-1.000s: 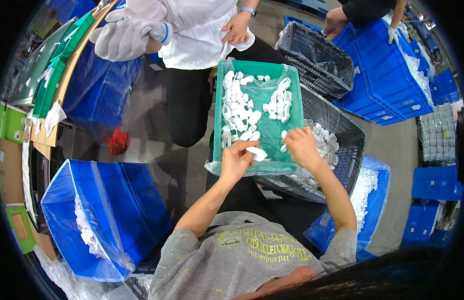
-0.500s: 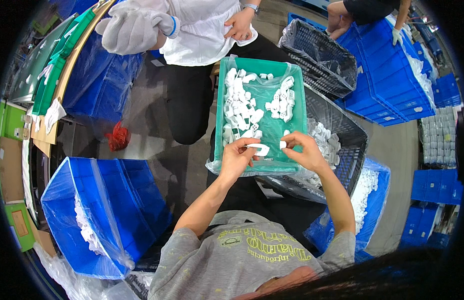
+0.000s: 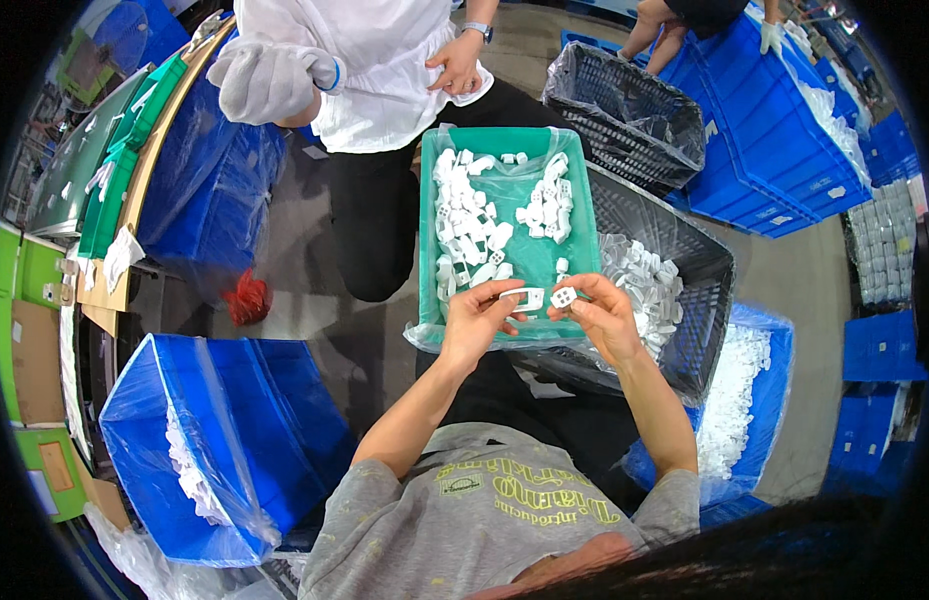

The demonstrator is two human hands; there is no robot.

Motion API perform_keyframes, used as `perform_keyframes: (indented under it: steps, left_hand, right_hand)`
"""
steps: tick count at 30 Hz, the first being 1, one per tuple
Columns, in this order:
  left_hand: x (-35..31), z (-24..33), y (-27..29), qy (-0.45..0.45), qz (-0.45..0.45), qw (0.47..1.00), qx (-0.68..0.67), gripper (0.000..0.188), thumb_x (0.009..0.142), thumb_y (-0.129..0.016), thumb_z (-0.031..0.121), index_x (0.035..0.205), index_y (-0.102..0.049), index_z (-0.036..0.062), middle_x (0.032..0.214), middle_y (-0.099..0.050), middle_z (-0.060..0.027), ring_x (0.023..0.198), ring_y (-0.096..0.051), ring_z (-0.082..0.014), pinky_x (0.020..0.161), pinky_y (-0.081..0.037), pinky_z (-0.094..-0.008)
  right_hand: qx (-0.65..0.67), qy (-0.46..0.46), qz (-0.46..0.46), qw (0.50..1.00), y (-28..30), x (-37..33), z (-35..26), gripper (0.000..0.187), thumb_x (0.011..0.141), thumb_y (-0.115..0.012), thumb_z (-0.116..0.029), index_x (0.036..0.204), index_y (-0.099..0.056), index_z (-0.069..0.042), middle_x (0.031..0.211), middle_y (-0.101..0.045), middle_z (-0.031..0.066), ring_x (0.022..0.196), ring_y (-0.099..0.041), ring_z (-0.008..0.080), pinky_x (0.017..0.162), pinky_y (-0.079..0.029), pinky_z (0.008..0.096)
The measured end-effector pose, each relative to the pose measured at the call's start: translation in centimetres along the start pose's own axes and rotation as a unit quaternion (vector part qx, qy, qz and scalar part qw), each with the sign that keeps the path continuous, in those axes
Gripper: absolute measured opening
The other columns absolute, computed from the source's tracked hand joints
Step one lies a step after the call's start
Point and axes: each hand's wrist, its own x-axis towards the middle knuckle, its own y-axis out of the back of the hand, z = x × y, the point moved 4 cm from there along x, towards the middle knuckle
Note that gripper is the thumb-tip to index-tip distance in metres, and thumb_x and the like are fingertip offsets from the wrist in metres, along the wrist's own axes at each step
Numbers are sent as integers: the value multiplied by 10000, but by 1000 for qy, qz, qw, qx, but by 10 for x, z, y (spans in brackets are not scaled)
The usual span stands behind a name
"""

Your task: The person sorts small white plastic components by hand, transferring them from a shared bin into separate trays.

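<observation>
My left hand is closed on a white plastic casing, long and narrow with an opening in it. Close beside it, my right hand pinches a small white plastic block with holes. The two pieces are near each other, and I cannot tell whether they touch. Both hands are over the near end of a green tray lined with clear plastic. Inside the tray, larger white parts are heaped on the left and small white blocks on the right.
A black crate holding white parts stands right of the tray, with another black crate behind it. Blue bins with white parts flank me. Opposite sits a person in a white top, one hand gloved.
My right hand has turned the small block so its holed face shows, and brought it closer to the casing in my left hand. The whole view has shifted slightly.
</observation>
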Motion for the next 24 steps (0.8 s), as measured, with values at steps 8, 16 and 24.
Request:
perform_keyframes:
  steps: [8,16,24]
  left_hand:
    - [-3,1,-7,-13,-4,1000,3,237,829,-574,58,1055,-593,-11,925,-638,-105,734,-625,-153,571,-487,-235]
    - [-1,-2,-3,-19,-4,1000,-11,243,833,-594,85,1055,-593,-13,930,-635,-106,742,-626,-162,597,-509,-250]
    - [-2,4,-4,-24,-23,999,-31,282,830,-616,122,1066,-583,-27,935,-630,-105,761,-623,-167,620,-519,-262]
  right_hand:
    - [17,4,17,1000,5,-5,2,231,833,-530,-25,1060,-517,19,959,-588,114,891,-594,216,806,-467,338]
    - [-62,-7,72,995,8,-1,5,306,792,-594,-19,1089,-524,8,959,-595,93,852,-561,154,746,-439,279]
    - [-146,-21,69,987,2,2,-3,288,794,-613,-29,1075,-574,18,919,-614,66,819,-584,128,747,-461,251]
